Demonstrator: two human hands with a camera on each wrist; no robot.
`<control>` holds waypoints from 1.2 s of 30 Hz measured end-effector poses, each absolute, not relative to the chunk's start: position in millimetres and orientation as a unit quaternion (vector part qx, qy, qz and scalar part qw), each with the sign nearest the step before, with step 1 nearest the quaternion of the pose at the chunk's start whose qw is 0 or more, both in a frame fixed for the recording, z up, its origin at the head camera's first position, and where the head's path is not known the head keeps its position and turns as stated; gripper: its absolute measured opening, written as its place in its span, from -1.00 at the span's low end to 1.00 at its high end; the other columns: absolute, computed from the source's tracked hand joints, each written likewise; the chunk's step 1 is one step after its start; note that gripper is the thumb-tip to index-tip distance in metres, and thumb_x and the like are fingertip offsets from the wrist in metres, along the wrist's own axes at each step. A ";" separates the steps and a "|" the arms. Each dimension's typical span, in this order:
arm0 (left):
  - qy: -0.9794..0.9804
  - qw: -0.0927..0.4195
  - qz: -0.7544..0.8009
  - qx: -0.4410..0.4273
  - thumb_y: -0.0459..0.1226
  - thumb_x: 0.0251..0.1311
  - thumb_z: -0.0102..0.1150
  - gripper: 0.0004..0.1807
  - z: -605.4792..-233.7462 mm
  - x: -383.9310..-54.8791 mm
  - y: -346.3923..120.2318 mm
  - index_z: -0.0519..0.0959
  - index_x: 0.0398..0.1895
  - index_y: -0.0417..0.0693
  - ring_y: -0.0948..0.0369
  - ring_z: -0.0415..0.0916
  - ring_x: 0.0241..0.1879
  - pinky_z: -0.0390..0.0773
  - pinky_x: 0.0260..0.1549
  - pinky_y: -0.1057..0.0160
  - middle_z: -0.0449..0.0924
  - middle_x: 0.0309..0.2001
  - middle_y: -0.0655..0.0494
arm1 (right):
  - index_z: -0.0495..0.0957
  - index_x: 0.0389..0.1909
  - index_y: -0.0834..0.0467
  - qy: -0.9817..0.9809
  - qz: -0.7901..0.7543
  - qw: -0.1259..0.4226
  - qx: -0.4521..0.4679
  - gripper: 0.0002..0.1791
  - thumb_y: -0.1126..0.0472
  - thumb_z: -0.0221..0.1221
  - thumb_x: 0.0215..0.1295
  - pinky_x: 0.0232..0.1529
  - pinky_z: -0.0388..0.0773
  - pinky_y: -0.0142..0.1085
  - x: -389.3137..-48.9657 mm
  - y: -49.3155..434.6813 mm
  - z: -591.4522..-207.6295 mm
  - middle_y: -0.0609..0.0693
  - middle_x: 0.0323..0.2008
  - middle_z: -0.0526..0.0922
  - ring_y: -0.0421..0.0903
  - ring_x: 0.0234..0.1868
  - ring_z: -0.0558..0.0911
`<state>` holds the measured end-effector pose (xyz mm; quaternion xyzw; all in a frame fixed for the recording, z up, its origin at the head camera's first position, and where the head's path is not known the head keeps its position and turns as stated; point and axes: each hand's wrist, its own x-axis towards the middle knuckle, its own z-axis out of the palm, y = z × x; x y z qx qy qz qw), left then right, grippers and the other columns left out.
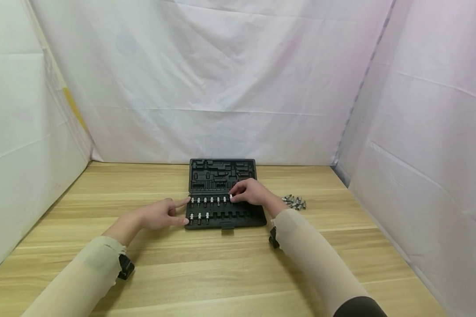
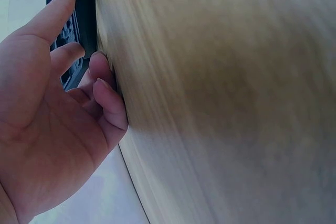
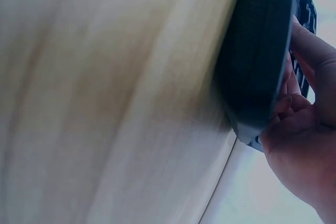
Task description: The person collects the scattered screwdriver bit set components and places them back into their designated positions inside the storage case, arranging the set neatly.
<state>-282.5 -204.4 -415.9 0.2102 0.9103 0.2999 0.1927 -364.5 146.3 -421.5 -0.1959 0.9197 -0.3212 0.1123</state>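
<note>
A black tool case [image 1: 259, 218] lies with its lid raised on the table. Silver bit sockets [image 1: 205, 200] stand in its back row, and 3 more sit at the left of the front row. My right hand [image 1: 254, 192] is over the back row and pinches a bit socket [image 1: 231, 197] between thumb and fingers, at the right end of that row. The right wrist view hides this bit socket behind the case wall. My left hand [image 1: 160, 214] touches the case's left side with extended thumb and index finger; its other fingers curl loosely, as the left wrist view shows.
A small pile of loose bit sockets [image 1: 295, 202] lies on the table right of the case, beyond my right wrist. The lid [image 1: 222, 174] leans back with moulded recesses. White sheeting [image 1: 206, 88] hangs behind the wooden table [image 1: 206, 273] and along both sides.
</note>
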 end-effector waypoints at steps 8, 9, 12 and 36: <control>0.910 0.192 0.301 0.209 0.09 0.47 0.38 -0.01 -414.4 -281.1 -203.8 0.10 0.80 0.11 0.10 0.37 -0.24 0.49 -0.21 0.12 0.45 -0.11 -0.06 | 0.82 0.06 -0.04 0.916 -0.330 0.115 -0.198 -0.76 0.04 0.48 0.45 0.00 0.65 -0.15 -364.9 148.7 -423.5 -0.08 -0.16 0.79 -0.14 -0.14 0.69; 0.910 0.192 0.301 0.209 0.09 0.47 0.38 -0.01 -414.3 -281.0 -203.8 0.10 0.80 0.11 0.11 0.37 -0.24 0.49 -0.20 0.12 0.45 -0.11 -0.06 | 0.82 0.06 -0.04 0.915 -0.331 0.114 -0.199 -0.77 0.04 0.48 0.45 -0.01 0.65 -0.16 -365.0 149.0 -423.7 -0.08 -0.16 0.78 -0.14 -0.14 0.69; 0.910 0.193 0.301 0.210 0.09 0.47 0.38 -0.01 -414.1 -280.9 -203.9 0.10 0.80 0.11 0.10 0.36 -0.24 0.49 -0.20 0.12 0.45 -0.11 -0.07 | 0.83 0.03 -0.05 0.915 -0.331 0.115 -0.200 -0.79 0.06 0.48 0.44 -0.02 0.64 -0.16 -364.8 149.3 -423.9 -0.08 -0.17 0.78 -0.13 -0.15 0.69; 0.911 0.189 0.302 0.210 0.08 0.47 0.38 -0.02 -416.0 -283.1 -203.7 0.11 0.80 0.10 0.11 0.33 -0.25 0.46 -0.24 0.12 0.40 -0.14 -0.05 | 0.88 -0.05 -0.05 0.926 -0.295 0.110 -0.206 -0.87 0.09 0.45 0.47 0.11 0.73 -0.13 -364.2 144.3 -418.0 -0.10 -0.04 0.84 -0.16 -0.04 0.75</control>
